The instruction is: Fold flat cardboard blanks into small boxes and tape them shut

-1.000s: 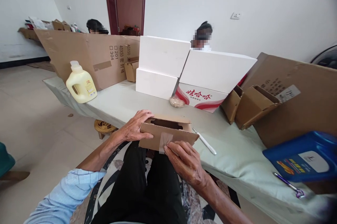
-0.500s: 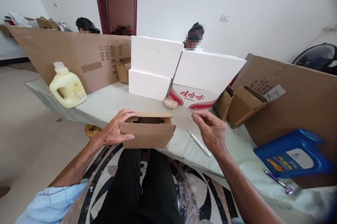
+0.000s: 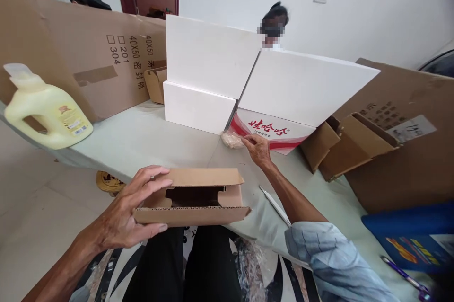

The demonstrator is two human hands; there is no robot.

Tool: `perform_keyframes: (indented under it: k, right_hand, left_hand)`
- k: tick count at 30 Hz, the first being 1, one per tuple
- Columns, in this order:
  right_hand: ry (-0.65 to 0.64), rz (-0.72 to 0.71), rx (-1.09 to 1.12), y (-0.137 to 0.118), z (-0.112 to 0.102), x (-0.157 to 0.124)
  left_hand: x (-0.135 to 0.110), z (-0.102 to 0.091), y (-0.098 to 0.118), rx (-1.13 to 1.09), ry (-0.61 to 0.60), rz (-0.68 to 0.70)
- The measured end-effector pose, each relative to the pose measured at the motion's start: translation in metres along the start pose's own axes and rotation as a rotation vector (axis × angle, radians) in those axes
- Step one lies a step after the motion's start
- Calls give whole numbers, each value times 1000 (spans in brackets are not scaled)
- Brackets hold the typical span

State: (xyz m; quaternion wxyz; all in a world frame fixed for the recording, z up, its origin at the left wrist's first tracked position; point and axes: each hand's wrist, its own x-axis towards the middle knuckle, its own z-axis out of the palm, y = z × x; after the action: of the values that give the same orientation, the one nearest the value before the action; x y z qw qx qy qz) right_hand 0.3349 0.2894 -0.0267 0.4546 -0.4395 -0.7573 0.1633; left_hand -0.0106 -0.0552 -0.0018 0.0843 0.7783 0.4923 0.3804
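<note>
A small brown cardboard box [image 3: 193,217] stands at the table's near edge, its top gaping between two raised flaps. My left hand [image 3: 133,207] grips its left end, fingers on the far flap and thumb on the near side. Farther off, my right hand [image 3: 257,148] pinches at the right edge of a small crumpled beige bundle [image 3: 232,140], apparently in thin plastic; its contents are unclear. The bundle lies against the red and white printed carton [image 3: 273,131]. A slim white pen-like tool [image 3: 275,205] rests under my right forearm.
White boxes [image 3: 209,56] are stacked at the back. A pale yellow jug [image 3: 49,110] stands left before a large carton [image 3: 106,56]. To the right are small open cartons [image 3: 358,146], a blue container [image 3: 407,235] and a purple pen [image 3: 404,273]. Two people sit beyond the boxes.
My right hand has moved forward and left, from above the white tool to the beige bundle. My left hand keeps its grip on the box, whose opening shows wider. The view has come closer.
</note>
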Motion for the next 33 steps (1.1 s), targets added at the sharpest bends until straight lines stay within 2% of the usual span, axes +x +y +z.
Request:
perform_keyframes:
  k: [6,13,18,21,23,25,33]
  right_hand:
    - [-44,25,-102,49,22,20]
    - [-80,72,-219,83,34,23]
    - [-44,49,-340,85,29,23]
    - [-34,-121,-478,79,28,22]
    - [-114,-250,-521,75,31,22]
    - [-209,-321,-523,74,36,22]
    - [-398,-304,-497,94,50,18]
  left_hand:
    - [1,0,1,29,10,-11]
    - [0,2,-5,48,-18,-19]
    - [-2,7,-8,33,-46,-43]
    - [-3,9,-8,27,-39,-67]
    - [-3,9,-8,29,-44,-67]
    - [-4,8,-9,30,-49,-56]
    - [-4,8,-8,15,-57,-48]
